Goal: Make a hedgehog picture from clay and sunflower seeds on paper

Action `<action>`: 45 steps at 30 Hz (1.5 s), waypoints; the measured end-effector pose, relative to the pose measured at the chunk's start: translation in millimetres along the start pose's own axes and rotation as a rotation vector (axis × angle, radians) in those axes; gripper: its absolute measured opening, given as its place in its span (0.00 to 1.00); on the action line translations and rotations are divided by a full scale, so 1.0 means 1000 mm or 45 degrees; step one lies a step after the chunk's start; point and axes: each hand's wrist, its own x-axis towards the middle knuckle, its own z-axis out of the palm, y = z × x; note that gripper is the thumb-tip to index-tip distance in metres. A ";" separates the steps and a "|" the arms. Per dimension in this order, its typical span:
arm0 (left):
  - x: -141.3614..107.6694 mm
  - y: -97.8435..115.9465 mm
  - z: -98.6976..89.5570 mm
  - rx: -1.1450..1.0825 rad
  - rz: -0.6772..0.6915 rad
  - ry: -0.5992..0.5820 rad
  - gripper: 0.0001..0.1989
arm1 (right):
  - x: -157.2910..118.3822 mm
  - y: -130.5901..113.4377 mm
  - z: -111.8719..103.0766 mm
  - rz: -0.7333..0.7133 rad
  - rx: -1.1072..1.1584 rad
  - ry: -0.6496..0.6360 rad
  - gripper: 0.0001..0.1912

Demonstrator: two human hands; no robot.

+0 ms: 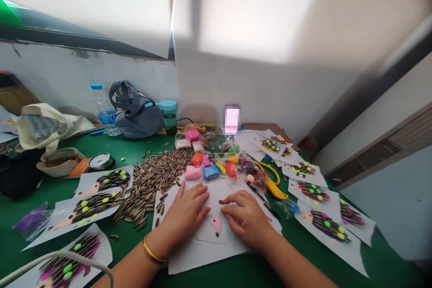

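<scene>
My left hand [189, 207] lies flat on the white paper [182, 256], fingers spread, a gold bangle at its wrist. Under it and between both hands is a small sheet with a pencilled, dotted hedgehog outline [213, 203]. A pink clay face [216, 224] with dark eye and nose dots is stuck on the drawing. My right hand [248, 218] is curled over the sheet's right side, with a small brown piece [221, 202], perhaps clay, at its index fingertip and thumb. Its other fingers are folded and partly hidden.
A heap of striped sunflower seeds [153, 180] lies left of the paper. Bagged coloured clay, such as a blue pack [211, 172], sits behind it. Seed-and-clay hedgehog pictures [326, 222] lie on both sides. Yellow-handled scissors [275, 186], a blue bag [135, 114] and a cup [168, 114] stand farther back.
</scene>
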 end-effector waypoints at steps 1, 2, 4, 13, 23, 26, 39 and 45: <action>0.000 0.000 0.000 0.002 -0.001 0.009 0.18 | 0.000 0.001 0.000 0.008 0.003 0.006 0.15; 0.000 -0.001 0.001 0.005 -0.004 0.016 0.18 | 0.000 0.001 0.000 0.017 0.007 0.012 0.15; 0.000 -0.002 0.002 0.018 -0.014 0.020 0.18 | 0.001 0.002 0.000 0.036 0.017 0.024 0.14; -0.002 -0.003 0.002 0.034 -0.022 0.027 0.18 | 0.005 0.001 -0.005 0.089 0.024 -0.002 0.13; 0.000 0.001 -0.003 0.030 -0.016 0.070 0.17 | 0.004 0.001 -0.002 0.107 0.071 0.004 0.13; -0.001 0.001 -0.004 0.018 0.018 0.023 0.19 | 0.004 0.002 -0.002 0.104 0.077 0.010 0.13; -0.005 -0.008 -0.017 -0.064 0.059 -0.184 0.32 | 0.002 0.003 -0.005 0.052 -0.070 -0.042 0.14; -0.006 -0.009 -0.014 -0.049 0.077 -0.154 0.28 | 0.002 0.000 -0.004 0.033 -0.122 -0.079 0.14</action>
